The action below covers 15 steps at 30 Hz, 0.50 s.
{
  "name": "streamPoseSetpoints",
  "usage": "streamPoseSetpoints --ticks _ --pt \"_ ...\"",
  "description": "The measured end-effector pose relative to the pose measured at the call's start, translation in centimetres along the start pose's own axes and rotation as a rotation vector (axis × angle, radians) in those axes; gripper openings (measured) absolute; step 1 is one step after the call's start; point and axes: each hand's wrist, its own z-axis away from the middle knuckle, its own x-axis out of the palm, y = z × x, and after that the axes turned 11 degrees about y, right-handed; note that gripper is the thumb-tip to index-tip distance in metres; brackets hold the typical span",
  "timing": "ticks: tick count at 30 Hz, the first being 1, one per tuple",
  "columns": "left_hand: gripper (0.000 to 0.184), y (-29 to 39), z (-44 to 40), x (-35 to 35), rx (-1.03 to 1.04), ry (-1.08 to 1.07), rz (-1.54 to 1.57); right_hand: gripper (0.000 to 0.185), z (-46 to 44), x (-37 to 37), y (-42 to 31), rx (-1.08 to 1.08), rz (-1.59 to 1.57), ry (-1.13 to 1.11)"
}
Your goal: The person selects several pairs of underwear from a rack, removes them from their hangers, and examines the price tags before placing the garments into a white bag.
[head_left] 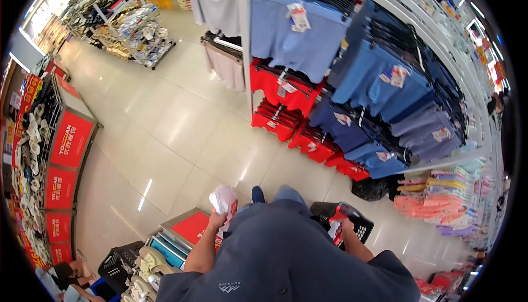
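Observation:
My left hand [216,220] is closed around a white plastic bag [222,198] with red print, which bulges up above the fingers. On the other side of my body, my right hand [345,227] grips the red handle of a black shopping basket [362,229]. The basket has holes in its side and hangs beside my right leg. Something white and red shows by the handle, too small to name. My dark shirt hides part of the basket and my legs.
Ahead on the right, a rack holds blue shorts [291,29] and red shorts [280,123] on hangers. A low bin with a red panel [190,226] stands close by my left arm. Red-fronted shelving [71,138] lines the left. A person [71,280] is at lower left.

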Motion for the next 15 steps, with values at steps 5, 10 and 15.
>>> streamPoseSetpoints --ticks 5,10,15 --pt "0.035 -1.6 -2.0 -1.9 -0.145 0.024 -0.004 0.012 -0.6 2.7 -2.5 0.083 0.009 -0.118" --pt "0.038 -1.8 -3.5 -2.9 -0.045 -0.024 -0.11 0.014 -2.5 5.4 -4.5 0.188 -0.125 -0.106" --pt "0.037 -6.7 -9.9 -3.8 0.23 -0.104 -0.412 0.026 -3.2 7.8 -7.2 0.285 -0.163 -0.08"
